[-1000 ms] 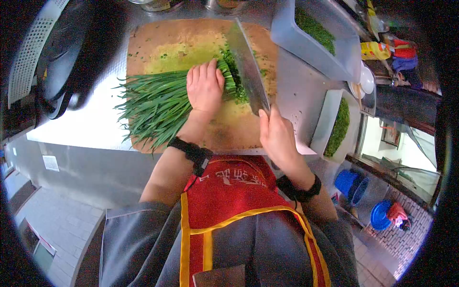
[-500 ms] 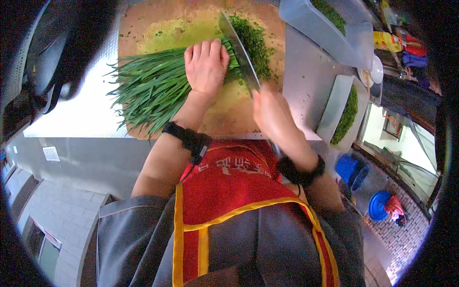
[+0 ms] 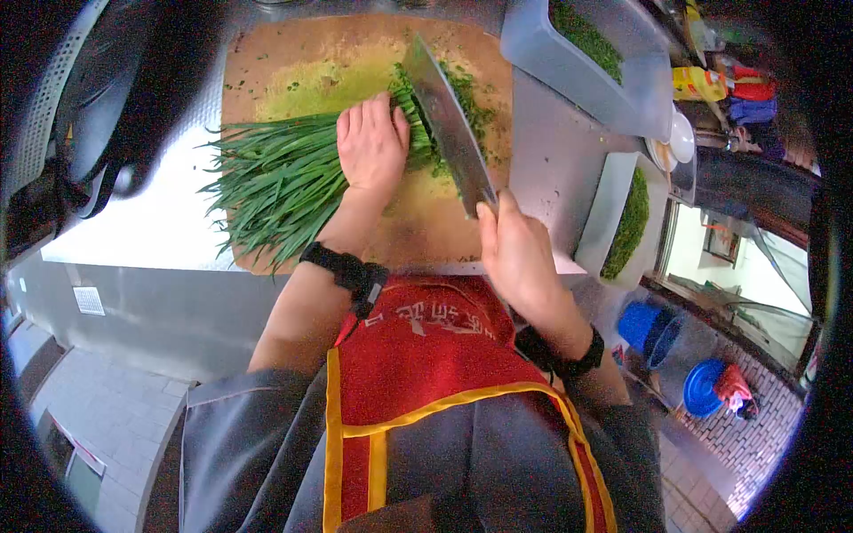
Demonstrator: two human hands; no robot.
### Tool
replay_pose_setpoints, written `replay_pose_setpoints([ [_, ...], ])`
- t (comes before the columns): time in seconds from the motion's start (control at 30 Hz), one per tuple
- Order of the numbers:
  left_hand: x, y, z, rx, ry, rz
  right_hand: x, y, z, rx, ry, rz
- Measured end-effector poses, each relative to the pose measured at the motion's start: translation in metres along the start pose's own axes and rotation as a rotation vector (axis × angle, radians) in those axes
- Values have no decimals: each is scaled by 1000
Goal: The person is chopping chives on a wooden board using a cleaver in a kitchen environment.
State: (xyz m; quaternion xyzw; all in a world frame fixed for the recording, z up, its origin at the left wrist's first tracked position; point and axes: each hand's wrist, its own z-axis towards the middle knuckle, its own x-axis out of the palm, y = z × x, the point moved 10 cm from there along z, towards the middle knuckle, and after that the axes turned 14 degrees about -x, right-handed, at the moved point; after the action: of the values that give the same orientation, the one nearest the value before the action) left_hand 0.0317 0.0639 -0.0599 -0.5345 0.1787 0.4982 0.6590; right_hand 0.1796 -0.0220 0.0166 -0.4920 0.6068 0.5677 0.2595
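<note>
A thick bundle of long green Chinese chives (image 3: 275,164) lies across the wooden cutting board (image 3: 426,244), its leafy tips hanging over the left side. My left hand (image 3: 373,142) is closed over the bundle near its cut end, fingers curled and pressing down. In my right hand (image 3: 522,253) is the handle of a cleaver (image 3: 451,129), its blade slanting up and left right beside the cut end. The broad face of the blade shows. Chopped chives (image 3: 466,89) are heaped to the right of the blade, partly hidden behind it.
A large plastic bin (image 3: 533,58) holding chopped greens stands at the back right. Nearer, a smaller white tub (image 3: 593,218) also contains chopped greens. The board rests on a metal table (image 3: 551,155). Blue buckets (image 3: 649,329) stand on the brick floor at right.
The cleaver has turned from nearly edge-on to showing its broad face. My left hand stays on the chives. The whole view has shifted slightly.
</note>
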Motion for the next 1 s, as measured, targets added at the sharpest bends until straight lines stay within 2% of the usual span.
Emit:
replay_pose_setpoints([
  [0.13, -1, 0, -1, 24, -11, -27, 11, -4, -5, 44, 126, -14],
  [0.23, -1, -1, 0, 49, -22, -36, 14, -6, 1, 17, 118, -12],
  [0.33, 1, -4, 0, 79, -18, -18, 30, -10, 18, -96, 73, 34],
  [0.4, 0, -6, 1, 89, -24, -9, 64, -24, 43, -57, 55, -21],
  [0.53, -1, -2, 1, 42, 9, -33, 61, -36, 53, -78, -58, 52],
  [0.63, -5, 0, 2, 33, -47, -58, 26, -11, 36, -245, -291, 88],
  [0.67, -6, 3, 1, 25, -53, -55, 18, -8, 27, -161, -272, 153],
  [0.77, -6, 1, 1, 19, -64, -67, 0, 1, 12, -51, -93, 66],
  [1.0, 0, 1, 2, 15, 14, -44, 15, -3, 1, 23, 92, -6],
])
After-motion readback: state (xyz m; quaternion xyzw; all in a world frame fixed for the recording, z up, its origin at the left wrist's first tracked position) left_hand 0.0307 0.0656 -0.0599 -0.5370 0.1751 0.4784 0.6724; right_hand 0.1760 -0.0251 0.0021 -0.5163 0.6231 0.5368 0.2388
